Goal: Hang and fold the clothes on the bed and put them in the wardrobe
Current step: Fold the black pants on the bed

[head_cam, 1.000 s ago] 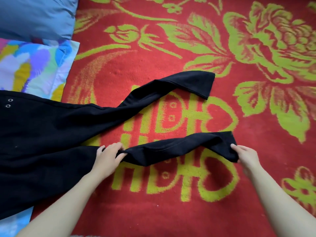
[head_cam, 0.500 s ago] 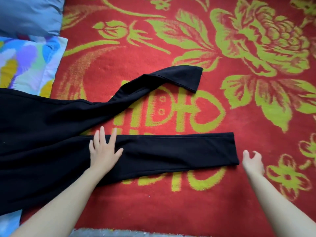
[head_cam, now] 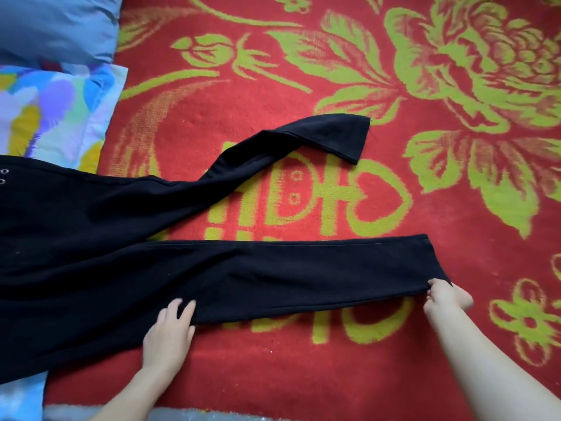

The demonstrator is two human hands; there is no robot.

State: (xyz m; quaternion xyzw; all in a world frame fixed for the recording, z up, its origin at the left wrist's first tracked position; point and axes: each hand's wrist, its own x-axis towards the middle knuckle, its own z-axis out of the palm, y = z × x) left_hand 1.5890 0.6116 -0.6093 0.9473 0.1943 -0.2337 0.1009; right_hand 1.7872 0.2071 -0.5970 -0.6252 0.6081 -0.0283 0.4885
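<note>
Black trousers (head_cam: 100, 253) lie spread on a red bed cover with green flowers (head_cam: 303, 86), waist to the left. The near leg (head_cam: 303, 275) lies flat and straight, pointing right. The far leg (head_cam: 318, 138) angles up to the right, its hem folded over. My left hand (head_cam: 168, 332) lies on the lower edge of the near leg, about where it meets the seat, its fingertips tucked under the cloth. My right hand (head_cam: 446, 297) pinches the lower corner of the near leg's hem.
A blue pillow (head_cam: 54, 25) lies at the top left, with a multicoloured pillow (head_cam: 51, 113) below it, partly under the trousers' waist. The cover's front edge (head_cam: 212, 414) runs along the bottom of the view.
My left hand slid from the top of the leg down to its lower edge. My right hand, free half a second ago, took hold of the hem corner. The near leg now lies flat.
</note>
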